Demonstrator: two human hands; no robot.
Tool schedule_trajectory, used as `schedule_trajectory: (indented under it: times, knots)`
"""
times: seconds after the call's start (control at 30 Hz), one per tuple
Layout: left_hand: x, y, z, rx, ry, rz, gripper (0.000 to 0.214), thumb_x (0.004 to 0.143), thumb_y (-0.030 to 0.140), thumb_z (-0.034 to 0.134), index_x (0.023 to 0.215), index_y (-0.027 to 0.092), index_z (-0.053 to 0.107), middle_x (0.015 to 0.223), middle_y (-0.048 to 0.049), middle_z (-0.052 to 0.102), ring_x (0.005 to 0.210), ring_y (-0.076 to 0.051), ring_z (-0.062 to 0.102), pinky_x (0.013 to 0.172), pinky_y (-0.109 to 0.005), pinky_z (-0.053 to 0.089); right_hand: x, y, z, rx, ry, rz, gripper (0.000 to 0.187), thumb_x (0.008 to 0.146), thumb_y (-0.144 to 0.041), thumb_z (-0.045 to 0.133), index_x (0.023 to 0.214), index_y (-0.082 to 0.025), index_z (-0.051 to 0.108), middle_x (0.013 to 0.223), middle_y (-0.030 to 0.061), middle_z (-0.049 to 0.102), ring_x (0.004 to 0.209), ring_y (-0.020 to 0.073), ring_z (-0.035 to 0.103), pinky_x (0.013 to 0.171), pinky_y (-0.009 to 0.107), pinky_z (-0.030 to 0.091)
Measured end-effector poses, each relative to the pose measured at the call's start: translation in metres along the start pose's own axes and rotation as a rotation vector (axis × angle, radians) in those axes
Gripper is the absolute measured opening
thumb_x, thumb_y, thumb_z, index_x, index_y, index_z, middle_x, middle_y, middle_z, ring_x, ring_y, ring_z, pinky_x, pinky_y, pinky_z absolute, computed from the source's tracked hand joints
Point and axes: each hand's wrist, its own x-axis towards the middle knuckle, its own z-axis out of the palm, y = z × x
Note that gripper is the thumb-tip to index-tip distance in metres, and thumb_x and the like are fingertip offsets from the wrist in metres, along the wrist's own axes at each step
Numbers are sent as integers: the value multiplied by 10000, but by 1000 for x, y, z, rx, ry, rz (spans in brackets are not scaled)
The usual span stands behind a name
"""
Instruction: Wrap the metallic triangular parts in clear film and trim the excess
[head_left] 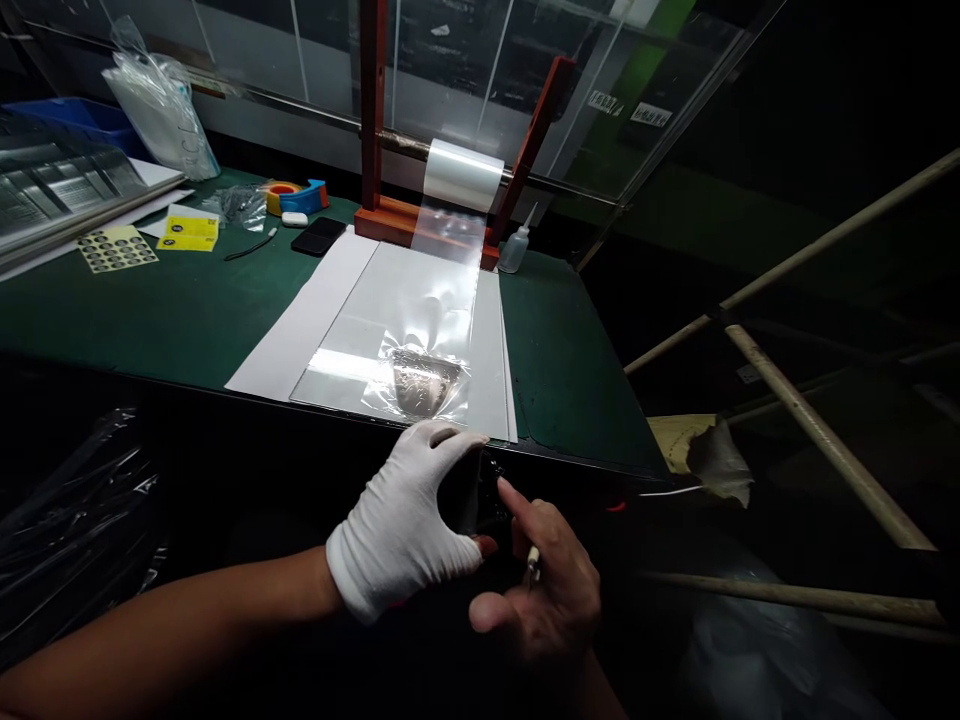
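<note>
My left hand (405,525), in a white glove, is closed around a small black object (480,495) just below the table's front edge. My bare right hand (544,585) touches that object with its forefinger and grips a thin pale tool (532,566) between its curled fingers. In front of both hands a clear film strip (431,335) runs down from a roll (463,175) on a red stand (375,215) and lies over a shiny sheet (352,345) on white paper (300,325).
The green table (150,310) carries a tape dispenser (294,196), a black phone (319,235), yellow labels (187,232), a sticker sheet (118,248), a plastic bag (161,105) and a small squeeze bottle (516,247). Pale poles (817,430) cross at the right. Crumpled plastic (75,520) lies lower left.
</note>
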Motion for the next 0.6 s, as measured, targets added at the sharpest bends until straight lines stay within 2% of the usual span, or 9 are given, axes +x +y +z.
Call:
schedule_trajectory:
  times: [0.17,0.23,0.3,0.37,0.5,0.57,0.6]
  knots:
    - [0,-3,2,33,-5,-1,686,576,190,839,1204,310,592,1313,-30,525,1191,-257,539,1032,-395,495,-9,3,-3,137,2,105,597,919,-648,565,1272,-171,636,733,25,547,600,148,495,495,284,405]
    - [0,-3,3,42,-12,-3,713,576,200,846,1229,307,580,1317,-33,522,1205,-253,532,1050,-392,487,-17,6,-2,199,86,183,548,911,-663,560,1144,-185,691,752,42,556,628,163,513,499,291,398]
    - [0,-3,3,50,-14,-12,744,578,205,846,1261,293,566,1334,-42,512,1232,-255,520,1080,-395,471,-28,12,1,237,255,281,494,905,-646,583,1027,-182,701,742,39,544,632,165,514,508,294,392]
    - [0,-4,4,53,-19,-25,766,579,215,846,1285,277,555,1359,-58,496,1263,-264,505,1116,-411,447,-42,25,5,288,481,494,402,889,-571,647,964,-177,672,685,-4,501,581,131,475,513,279,383]
    - [-2,-7,6,95,-21,-33,767,622,236,824,1327,278,523,1405,-70,470,1308,-284,488,1152,-454,414,-78,76,14,395,902,1124,380,816,-525,733,894,-201,550,539,-124,312,435,56,283,414,193,279]
    - [0,-9,8,150,-8,-5,762,661,259,808,1356,295,498,1417,-64,465,1315,-292,487,1155,-480,406,-95,115,17,371,1013,1280,349,839,-472,735,872,-191,529,526,-142,273,400,43,214,364,177,214]
    - [1,-10,9,179,-2,14,755,677,278,802,1364,302,490,1415,-62,468,1315,-298,487,1155,-494,402,-102,136,17,354,1056,1341,309,869,-426,722,867,-179,534,538,-137,304,392,38,221,354,172,218]
